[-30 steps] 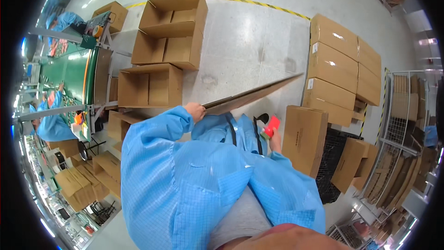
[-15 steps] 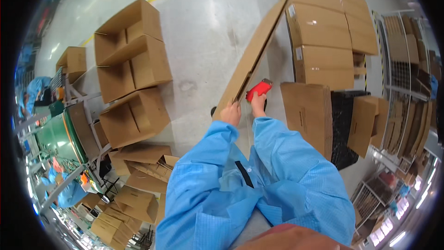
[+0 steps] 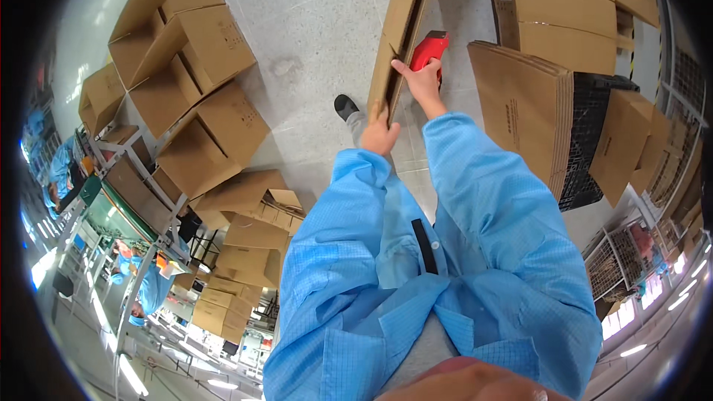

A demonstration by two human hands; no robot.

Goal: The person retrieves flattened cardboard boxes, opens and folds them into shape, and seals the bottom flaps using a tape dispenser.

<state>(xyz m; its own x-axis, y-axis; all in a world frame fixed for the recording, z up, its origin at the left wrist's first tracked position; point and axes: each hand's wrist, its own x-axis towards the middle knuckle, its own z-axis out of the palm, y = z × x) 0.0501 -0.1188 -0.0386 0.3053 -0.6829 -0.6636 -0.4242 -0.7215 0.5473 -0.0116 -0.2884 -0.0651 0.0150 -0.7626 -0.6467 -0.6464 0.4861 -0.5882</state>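
Note:
A tall folded cardboard box (image 3: pixel 401 26) stands edge-on in front of me, its long slit between the panels facing up. My left hand (image 3: pixel 379 136) grips the near end of it, the fingers partly hidden behind the board. In my right hand (image 3: pixel 423 84) is a red tape dispenser (image 3: pixel 431 50) with a dark end, held just right of the cardboard. The right thumb reaches across to the cardboard's edge. The rest of the right fingers are hidden under the dispenser.
Open cardboard boxes (image 3: pixel 215 43) stand at the left. To the right, flattened cartons (image 3: pixel 516 104) lean by a black plastic pallet (image 3: pixel 587 134), with stacked closed boxes (image 3: pixel 553 4) beyond. My shoe (image 3: pixel 345 107) is on the grey floor left of the cardboard.
My right hand and the dispenser have come up against the cardboard's edge. The cardboard now stands steeper in the view, which has shifted. My shoe has come into sight.

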